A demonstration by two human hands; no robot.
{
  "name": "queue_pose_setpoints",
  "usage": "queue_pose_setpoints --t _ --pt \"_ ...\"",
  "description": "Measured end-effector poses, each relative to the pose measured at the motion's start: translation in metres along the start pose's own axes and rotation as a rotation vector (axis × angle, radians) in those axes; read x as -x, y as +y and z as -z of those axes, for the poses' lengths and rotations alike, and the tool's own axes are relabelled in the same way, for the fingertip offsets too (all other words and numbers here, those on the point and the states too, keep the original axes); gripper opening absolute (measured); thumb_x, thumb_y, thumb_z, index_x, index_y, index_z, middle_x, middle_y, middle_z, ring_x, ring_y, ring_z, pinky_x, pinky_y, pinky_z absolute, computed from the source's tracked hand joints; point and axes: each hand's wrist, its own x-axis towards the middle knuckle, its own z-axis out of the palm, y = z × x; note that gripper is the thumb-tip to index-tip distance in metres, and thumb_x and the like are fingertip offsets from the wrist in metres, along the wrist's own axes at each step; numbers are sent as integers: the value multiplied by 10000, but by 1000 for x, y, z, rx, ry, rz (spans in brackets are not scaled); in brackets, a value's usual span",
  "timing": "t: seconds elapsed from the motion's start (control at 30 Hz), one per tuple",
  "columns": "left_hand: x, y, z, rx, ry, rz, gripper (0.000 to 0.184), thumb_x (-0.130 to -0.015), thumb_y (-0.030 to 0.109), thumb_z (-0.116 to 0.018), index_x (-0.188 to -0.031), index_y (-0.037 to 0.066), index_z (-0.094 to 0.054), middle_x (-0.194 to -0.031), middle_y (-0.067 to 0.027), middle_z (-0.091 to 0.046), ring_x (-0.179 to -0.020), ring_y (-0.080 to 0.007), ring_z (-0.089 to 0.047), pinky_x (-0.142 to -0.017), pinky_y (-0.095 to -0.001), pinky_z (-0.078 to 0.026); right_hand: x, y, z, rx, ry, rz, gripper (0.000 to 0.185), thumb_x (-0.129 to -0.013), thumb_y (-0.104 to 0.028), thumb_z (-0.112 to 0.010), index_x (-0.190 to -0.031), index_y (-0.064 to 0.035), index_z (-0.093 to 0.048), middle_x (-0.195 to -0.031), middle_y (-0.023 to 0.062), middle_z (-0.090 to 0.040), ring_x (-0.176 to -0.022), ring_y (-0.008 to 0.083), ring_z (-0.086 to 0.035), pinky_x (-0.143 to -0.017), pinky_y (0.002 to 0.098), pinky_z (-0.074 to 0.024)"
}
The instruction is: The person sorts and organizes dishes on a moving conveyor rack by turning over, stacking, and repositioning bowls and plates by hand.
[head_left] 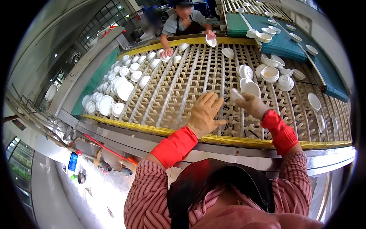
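My left hand [206, 113], in a tan glove with a red cuff, is spread over the pegged conveyor [167, 87] and holds nothing. To its right, my right hand [251, 106], gloved the same way, is closed on a small white dish [237, 95], seen nearly edge-on. Just beyond that hand a white bowl [251, 89] leans on the pegs. Further back lie a white bowl on its side [245, 71] and a stack of bowls [270, 74].
Across the conveyor a co-worker [185, 23] holds a white dish [211, 41] in one hand and touches dishes with the other. Several white bowls crowd the left end [124, 90]. A blue-green belt [282, 47] carries bowls at the upper right. A yellow rail [244, 142] edges the near side.
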Motion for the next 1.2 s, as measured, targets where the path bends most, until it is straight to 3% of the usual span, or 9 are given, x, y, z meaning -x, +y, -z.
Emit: queue_pose_setpoints --t 0.1,0.17,0.37,0.5,0.67,0.9,0.97,1.03,1.2 --pt "-6 -4 5 26 -58 13 820 -669 376 -993 -1329 2 -679 -1314 -197 -677 -1319 -403 -616 -1196 -506 -472 -15 -16 -56 73 -261 452 435 -1076 -405 -714 -1367 -89 -780 -1123 174 -809 -1015 246 -775 -932 399 -614" --pt "3 -12 0 178 -48 90 677 -674 364 -989 -1217 72 -710 -1147 -131 -733 -1152 -347 -693 -1012 -471 -559 -16 -41 -61 324 -331 585 399 -1068 -416 -708 -1312 -116 -806 -1176 155 -819 -1032 252 -783 -945 398 -612" --pt "13 -14 -13 310 -418 466 466 -945 545 -795 -1132 119 -796 -803 -210 -744 -816 -443 -728 -737 -550 -594 -42 -48 3 -17 58 187 303 -1062 -329 -732 -1241 -116 -851 -1139 138 -839 -942 209 -770 -888 384 -627" --pt "14 -12 -29 215 -355 306 477 -1079 526 -649 -1101 83 -823 -826 -229 -735 -787 -454 -732 -712 -553 -564 -124 31 75 756 635 385 412 -972 -385 -793 -1272 -104 -818 -1201 166 -809 -1074 362 -770 -992 476 -602" --pt "7 0 -26 342 -454 420 504 -1078 532 -666 -1198 61 -802 -957 -244 -757 -850 -438 -734 -731 -535 -565 -132 122 139 1086 467 -77 477 -921 -499 -793 -1195 -109 -815 -1207 187 -799 -1106 408 -755 -1008 534 -574" --pt "-11 -11 28 759 -325 900 395 -1108 425 -644 -1145 62 -795 -1073 -202 -791 -893 -330 -781 -774 -463 -594 -67 130 124 846 470 80 595 -988 -583 -705 -941 9 -751 -872 268 -737 -862 491 -723 -811 584 -551" --pt "1 -66 33 159 -390 514 501 -1118 510 -583 -1155 46 -770 -1091 -194 -788 -950 -314 -785 -827 -435 -585 -29 108 127 774 364 -49 614 -973 -600 -690 -1007 2 -804 -953 294 -772 -968 488 -757 -892 567 -590" --pt "2 -90 61 493 -172 1218 631 -1082 627 -536 -1120 36 -754 -1083 -220 -775 -983 -339 -771 -855 -444 -566 -2 115 128 663 379 -84 669 -992 -616 -709 -1016 51 -768 -927 331 -749 -935 509 -751 -855 556 -596" --pt "81 -191 77 -77 -144 1289 666 -1034 665 -607 -1274 57 -738 -1169 -249 -788 -1077 -405 -768 -959 -529 -574 46 96 111 36 281 -190 673 -1050 -552 -748 -1254 89 -765 -995 174 -817 -876 222 -776 -782 359 -615"
